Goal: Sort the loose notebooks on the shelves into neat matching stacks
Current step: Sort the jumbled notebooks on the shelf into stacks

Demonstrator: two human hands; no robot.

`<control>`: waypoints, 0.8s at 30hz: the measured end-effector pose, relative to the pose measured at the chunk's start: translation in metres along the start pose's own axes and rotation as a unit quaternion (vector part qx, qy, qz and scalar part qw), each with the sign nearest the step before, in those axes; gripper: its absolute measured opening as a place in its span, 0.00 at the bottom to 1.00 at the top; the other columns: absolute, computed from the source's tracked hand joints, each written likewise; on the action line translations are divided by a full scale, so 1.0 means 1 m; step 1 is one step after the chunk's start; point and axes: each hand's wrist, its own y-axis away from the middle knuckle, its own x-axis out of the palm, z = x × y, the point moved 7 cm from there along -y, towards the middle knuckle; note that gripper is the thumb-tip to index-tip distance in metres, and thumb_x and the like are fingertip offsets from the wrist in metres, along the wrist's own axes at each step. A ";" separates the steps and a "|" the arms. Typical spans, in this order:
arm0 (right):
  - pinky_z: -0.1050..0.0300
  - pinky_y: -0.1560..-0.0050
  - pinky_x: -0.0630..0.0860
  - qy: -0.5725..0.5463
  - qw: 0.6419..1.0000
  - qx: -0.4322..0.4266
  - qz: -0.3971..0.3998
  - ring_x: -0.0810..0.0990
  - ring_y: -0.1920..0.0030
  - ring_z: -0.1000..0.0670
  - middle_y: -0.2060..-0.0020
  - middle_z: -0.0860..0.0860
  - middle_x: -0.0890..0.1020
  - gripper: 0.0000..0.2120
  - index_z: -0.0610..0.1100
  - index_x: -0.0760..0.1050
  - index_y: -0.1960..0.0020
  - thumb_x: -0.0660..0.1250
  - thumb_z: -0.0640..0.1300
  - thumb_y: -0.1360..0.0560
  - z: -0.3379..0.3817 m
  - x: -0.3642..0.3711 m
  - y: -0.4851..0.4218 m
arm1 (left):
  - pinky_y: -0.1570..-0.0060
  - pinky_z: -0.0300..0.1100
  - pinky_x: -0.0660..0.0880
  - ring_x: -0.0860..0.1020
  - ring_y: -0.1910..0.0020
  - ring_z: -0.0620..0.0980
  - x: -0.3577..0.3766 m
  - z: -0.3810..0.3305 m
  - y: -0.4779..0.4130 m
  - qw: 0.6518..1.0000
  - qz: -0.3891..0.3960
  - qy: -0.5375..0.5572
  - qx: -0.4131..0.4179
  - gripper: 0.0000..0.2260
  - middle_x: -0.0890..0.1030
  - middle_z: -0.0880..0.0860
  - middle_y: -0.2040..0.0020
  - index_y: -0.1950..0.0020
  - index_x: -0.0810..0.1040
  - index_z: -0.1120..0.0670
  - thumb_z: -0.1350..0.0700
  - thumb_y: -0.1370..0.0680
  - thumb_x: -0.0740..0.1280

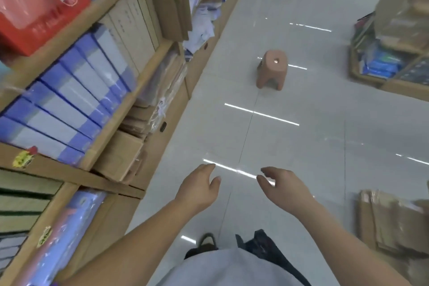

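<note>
1. Reaching ahead, your left hand (199,189) and right hand (283,187) hang over the floor (301,134) at 6 o'clock. The fingers of both are loosely curled and hold nothing.
2. No notebook shows plainly. The likeliest are the flat green and grey stacks (21,206) low on the shelves (69,174) at 8 o'clock, but blur keeps me from being sure.
3. No pick seems begun, so turn to the shelves at 9 o'clock before you reach. Hold your head steady enough to compare covers.
4. Take one cover kind at a time. Square the edges with both hands, then lay like on like.
5. Leave the blue files (69,100) at 9 o'clock and the beige files (137,30) at 11 o'clock standing. They look ordered already.
6. Mind the stool (272,69) at 12 o'clock if you step forward.
7. The red box (39,7) at 10 o'clock carries pale characters and the beige files carry vertical print. Yellow stickers (22,159) sit on the shelf edge at 8 o'clock. All of this is too blurred to read, and no brand is legible.
</note>
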 end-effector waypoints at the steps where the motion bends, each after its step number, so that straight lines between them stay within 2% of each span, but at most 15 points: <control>1: 0.57 0.37 0.72 0.003 1.000 0.003 -0.011 0.77 0.34 0.52 0.34 0.55 0.79 0.22 0.51 0.73 0.28 0.60 0.58 0.18 -0.004 -0.016 -0.022 | 0.28 0.39 0.62 0.67 0.25 0.50 -0.003 -0.010 -0.025 1.000 0.008 0.000 0.001 0.25 0.67 0.51 0.22 0.20 0.63 0.54 0.46 0.15 0.59; 5: 0.55 0.35 0.72 0.005 1.000 -0.001 -0.029 0.75 0.32 0.51 0.31 0.55 0.77 0.23 0.51 0.72 0.27 0.59 0.58 0.18 -0.020 -0.074 -0.114 | 0.28 0.44 0.67 0.69 0.26 0.52 -0.014 -0.044 -0.132 1.000 0.014 -0.018 -0.008 0.24 0.69 0.52 0.24 0.21 0.64 0.53 0.47 0.15 0.59; 11: 0.53 0.37 0.74 0.056 0.997 -0.050 -0.008 0.75 0.32 0.50 0.32 0.55 0.78 0.22 0.51 0.72 0.27 0.58 0.57 0.17 -0.030 -0.156 -0.258 | 0.28 0.43 0.66 0.70 0.27 0.51 -0.041 -0.095 -0.273 0.999 -0.018 0.007 -0.051 0.24 0.70 0.52 0.24 0.21 0.66 0.54 0.47 0.15 0.60; 15: 0.54 0.40 0.75 0.080 0.993 -0.085 0.013 0.76 0.34 0.51 0.33 0.56 0.78 0.21 0.51 0.73 0.28 0.57 0.57 0.17 -0.017 -0.213 -0.350 | 0.27 0.45 0.66 0.70 0.27 0.50 -0.075 -0.116 -0.348 0.994 -0.048 0.042 -0.084 0.24 0.70 0.52 0.24 0.21 0.66 0.54 0.48 0.16 0.62; 19: 0.53 0.38 0.75 0.085 0.990 -0.112 0.014 0.77 0.34 0.50 0.33 0.56 0.79 0.21 0.51 0.74 0.28 0.58 0.57 0.18 0.008 -0.269 -0.440 | 0.27 0.47 0.67 0.70 0.27 0.51 -0.118 -0.125 -0.418 0.990 -0.073 0.051 -0.110 0.24 0.71 0.53 0.24 0.21 0.66 0.54 0.48 0.16 0.62; 24: 0.54 0.41 0.74 0.101 0.988 -0.113 0.010 0.78 0.36 0.50 0.34 0.57 0.79 0.21 0.52 0.75 0.29 0.58 0.57 0.18 0.034 -0.324 -0.555 | 0.28 0.49 0.69 0.71 0.28 0.52 -0.166 -0.138 -0.534 0.986 -0.103 0.068 -0.108 0.24 0.72 0.54 0.26 0.21 0.67 0.56 0.49 0.16 0.63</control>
